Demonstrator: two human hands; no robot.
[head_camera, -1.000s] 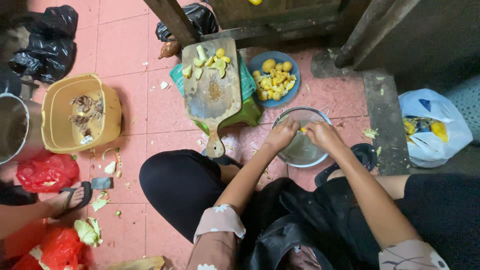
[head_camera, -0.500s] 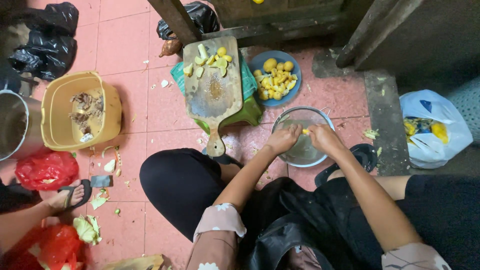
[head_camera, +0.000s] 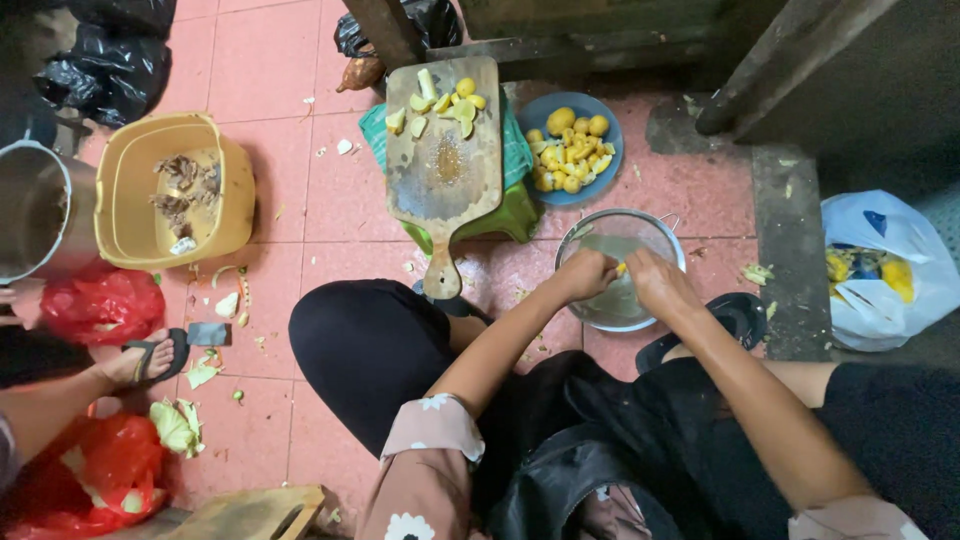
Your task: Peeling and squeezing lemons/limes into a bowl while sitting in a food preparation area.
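Observation:
My left hand [head_camera: 585, 272] and my right hand [head_camera: 655, 282] meet over a round metal bowl [head_camera: 600, 232] on the pink tile floor. Their fingers are curled around a small yellow piece [head_camera: 622, 268] pressed between them; most of it is hidden. Beyond the bowl stands a blue plate [head_camera: 608, 160] heaped with yellow peeled chunks. To its left lies a wooden cutting board [head_camera: 445, 165] with several pale cut pieces at its far end, resting on a green stool [head_camera: 515, 210].
A yellow tub [head_camera: 130, 215] with brown scraps and a metal pot [head_camera: 35, 215] stand at the left. Red bags [head_camera: 100, 305], black bags [head_camera: 110, 70] and vegetable scraps lie around. Another person's sandalled foot [head_camera: 145, 360] is at the left. A white bag [head_camera: 885, 270] sits right.
Both hands have drawn slightly nearer to me over the bowl and closed tighter around the yellow piece. The other person's foot has shifted a little.

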